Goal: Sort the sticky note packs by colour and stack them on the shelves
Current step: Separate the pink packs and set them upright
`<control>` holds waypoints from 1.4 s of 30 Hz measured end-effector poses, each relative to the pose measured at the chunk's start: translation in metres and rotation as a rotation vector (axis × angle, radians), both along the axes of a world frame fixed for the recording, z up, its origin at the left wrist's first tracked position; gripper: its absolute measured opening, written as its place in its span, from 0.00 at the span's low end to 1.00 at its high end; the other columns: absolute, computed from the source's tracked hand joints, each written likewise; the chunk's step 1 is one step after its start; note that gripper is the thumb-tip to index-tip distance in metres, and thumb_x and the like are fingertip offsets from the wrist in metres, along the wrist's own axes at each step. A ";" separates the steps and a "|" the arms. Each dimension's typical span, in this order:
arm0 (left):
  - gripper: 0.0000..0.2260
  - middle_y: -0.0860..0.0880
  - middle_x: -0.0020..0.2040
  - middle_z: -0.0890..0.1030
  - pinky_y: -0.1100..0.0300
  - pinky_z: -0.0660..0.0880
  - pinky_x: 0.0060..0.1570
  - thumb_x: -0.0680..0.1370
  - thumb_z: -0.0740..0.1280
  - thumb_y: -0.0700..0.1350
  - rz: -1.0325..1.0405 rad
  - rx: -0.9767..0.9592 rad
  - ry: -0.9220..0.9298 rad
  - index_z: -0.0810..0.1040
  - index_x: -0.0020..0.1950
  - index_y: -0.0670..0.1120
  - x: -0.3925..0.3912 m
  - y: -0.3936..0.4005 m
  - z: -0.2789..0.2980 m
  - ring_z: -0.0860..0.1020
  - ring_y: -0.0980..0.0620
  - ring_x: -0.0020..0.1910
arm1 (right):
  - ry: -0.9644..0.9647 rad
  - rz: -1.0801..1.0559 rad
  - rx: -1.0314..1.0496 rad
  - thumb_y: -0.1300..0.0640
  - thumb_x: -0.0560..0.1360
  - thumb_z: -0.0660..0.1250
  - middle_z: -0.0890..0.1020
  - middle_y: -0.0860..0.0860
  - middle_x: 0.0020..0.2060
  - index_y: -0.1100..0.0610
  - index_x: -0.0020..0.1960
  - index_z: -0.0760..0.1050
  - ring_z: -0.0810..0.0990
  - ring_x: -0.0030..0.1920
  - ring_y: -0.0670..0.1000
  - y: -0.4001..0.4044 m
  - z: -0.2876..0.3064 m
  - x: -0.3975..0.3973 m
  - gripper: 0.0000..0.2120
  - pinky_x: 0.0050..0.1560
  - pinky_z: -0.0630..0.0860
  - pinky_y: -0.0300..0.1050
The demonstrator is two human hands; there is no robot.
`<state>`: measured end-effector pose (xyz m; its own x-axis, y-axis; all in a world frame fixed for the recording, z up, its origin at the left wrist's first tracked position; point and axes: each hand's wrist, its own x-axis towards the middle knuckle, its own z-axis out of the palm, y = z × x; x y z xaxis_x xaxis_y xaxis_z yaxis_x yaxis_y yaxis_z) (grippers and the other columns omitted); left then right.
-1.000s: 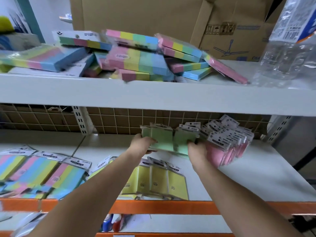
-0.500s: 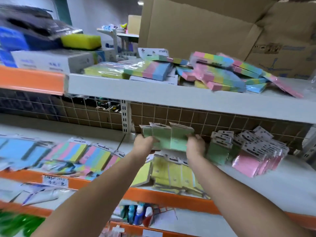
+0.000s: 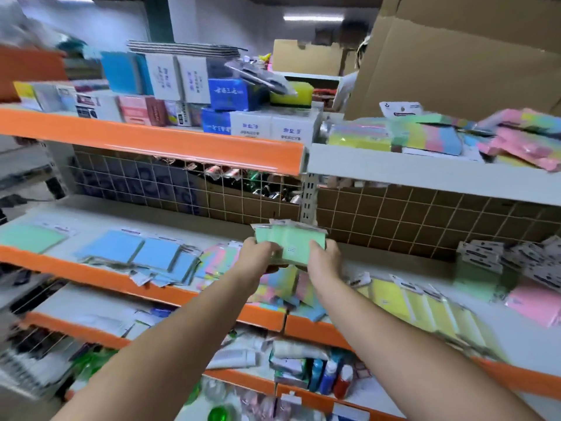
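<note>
Your left hand [image 3: 258,253] and right hand [image 3: 324,258] together grip a small bundle of green sticky note packs [image 3: 291,243], fingers curled round its two ends, thumbs on the near face. You hold the bundle in the air above the middle shelf [image 3: 379,268], just in front of the upright post [image 3: 308,196] where two shelf bays meet.

Below your hands, multicoloured packs [image 3: 282,287] lie overlapping at the shelf's orange front edge [image 3: 261,317]. To the left, blue packs [image 3: 154,253] lie flat in a loose pile, and farther left a green pack [image 3: 30,238] lies alone. To the right, yellow packs [image 3: 403,302] are fanned in a row; beyond them more green packs [image 3: 479,268] and pink packs [image 3: 534,302] lean together, white header cards up.

A wire grid [image 3: 409,220] backs the shelf, with brown cardboard behind it. On the upper shelf [image 3: 425,174] to the right, multicoloured note pads [image 3: 425,138] lie heaped under a large cardboard box [image 3: 470,56]; to the left stand white and blue boxes [image 3: 230,95] and a yellow sponge [image 3: 294,94]. The lower shelf [image 3: 303,381] holds small bottles [image 3: 331,378] and packets, blurred. Fluorescent lights [image 3: 312,18] glow on the ceiling behind.
</note>
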<state>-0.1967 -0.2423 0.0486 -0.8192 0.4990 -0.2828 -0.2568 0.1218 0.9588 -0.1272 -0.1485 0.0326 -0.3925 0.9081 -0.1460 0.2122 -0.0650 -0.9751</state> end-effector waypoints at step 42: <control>0.25 0.42 0.49 0.80 0.57 0.75 0.40 0.72 0.70 0.37 0.240 0.017 -0.006 0.66 0.66 0.42 -0.318 -0.240 -0.025 0.80 0.48 0.36 | -0.058 0.182 0.061 0.57 0.80 0.55 0.77 0.59 0.52 0.62 0.65 0.67 0.75 0.46 0.58 -0.240 -0.025 -0.338 0.15 0.45 0.73 0.50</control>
<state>-0.5150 -0.4826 0.0241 -0.9132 0.2948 -0.2813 -0.2824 0.0399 0.9585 -0.4654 -0.3889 0.0072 -0.5436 0.8306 -0.1206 0.2713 0.0380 -0.9617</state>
